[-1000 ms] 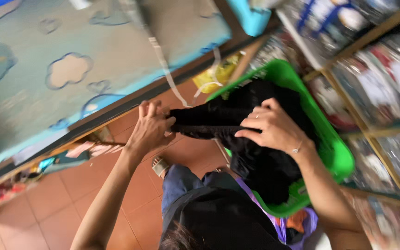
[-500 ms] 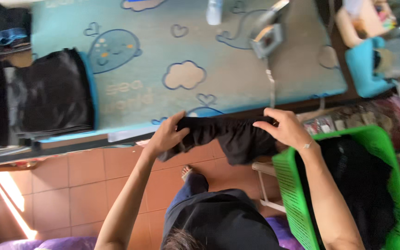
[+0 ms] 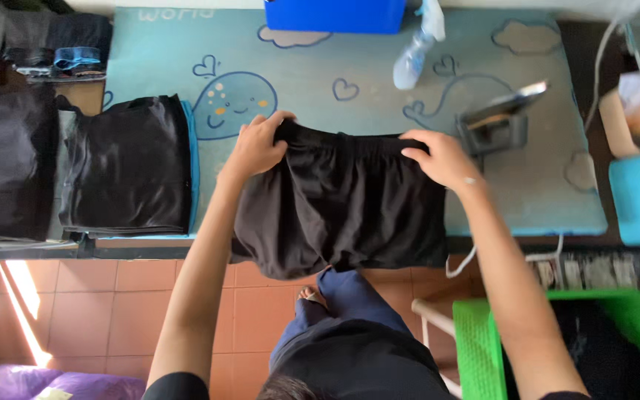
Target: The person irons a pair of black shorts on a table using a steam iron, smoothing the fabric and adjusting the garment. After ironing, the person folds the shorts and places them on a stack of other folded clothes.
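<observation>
The green basket sits nearest. Above it, black shorts hang half off the blue mat (waistband on top). The left hand and right hand both pinch the waistband shut. Laying-flat step; smoothing seems needed next. The iron waits farther back.

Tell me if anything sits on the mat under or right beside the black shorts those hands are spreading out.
Nothing visible does. The left hand and right hand grip the black shorts at the waistband on a bare patch of the blue mat. The iron and spray bottle stand apart.
</observation>
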